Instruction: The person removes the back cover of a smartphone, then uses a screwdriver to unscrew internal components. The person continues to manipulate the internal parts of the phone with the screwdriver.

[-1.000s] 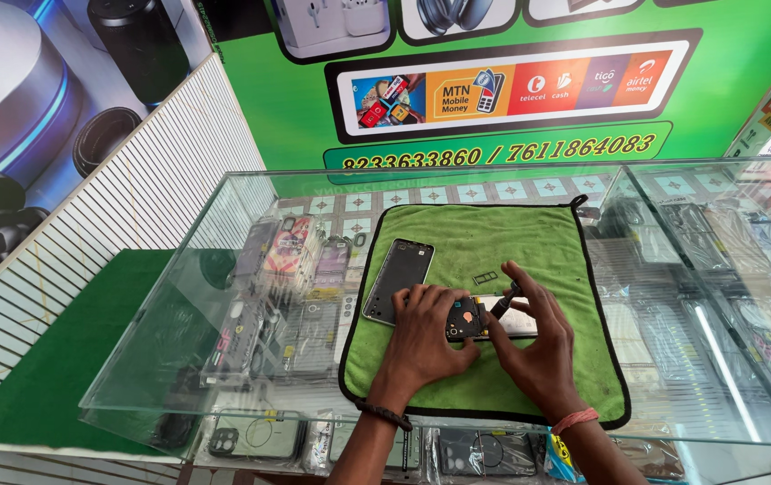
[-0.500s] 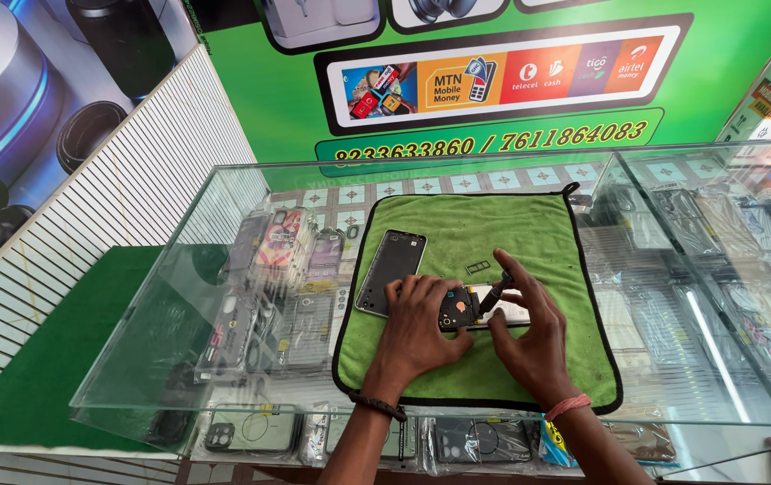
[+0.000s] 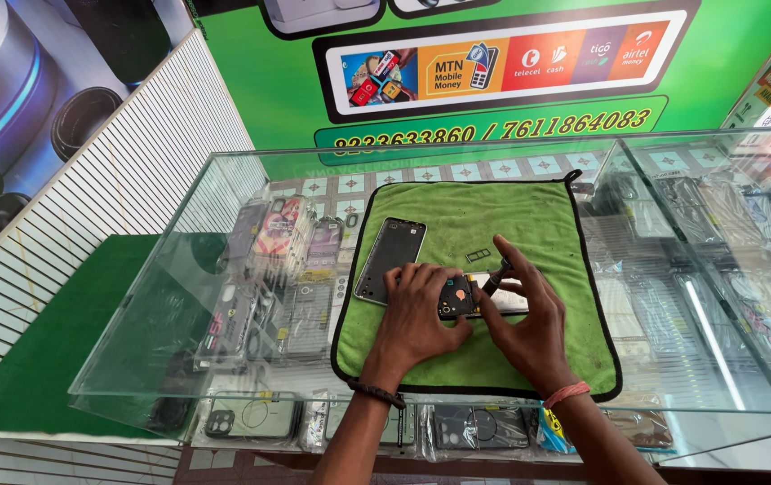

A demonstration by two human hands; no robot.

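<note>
Pinning the opened phone [image 3: 462, 298] flat on the green cloth [image 3: 529, 224], your left hand [image 3: 417, 314] steadies it just right of the detached back cover [image 3: 390, 259]. Keep that pressure; your right hand [image 3: 525, 323] pinches a dark tool [image 3: 493, 283] against it, so work it gently.

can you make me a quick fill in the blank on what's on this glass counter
1. Both hands work on an opened phone lying on a ____ cloth.
2. The detached back cover lies to the ____ of the left hand.
3. The right hand wears an orange band on its ____.
Missing words: green; left; wrist
</note>
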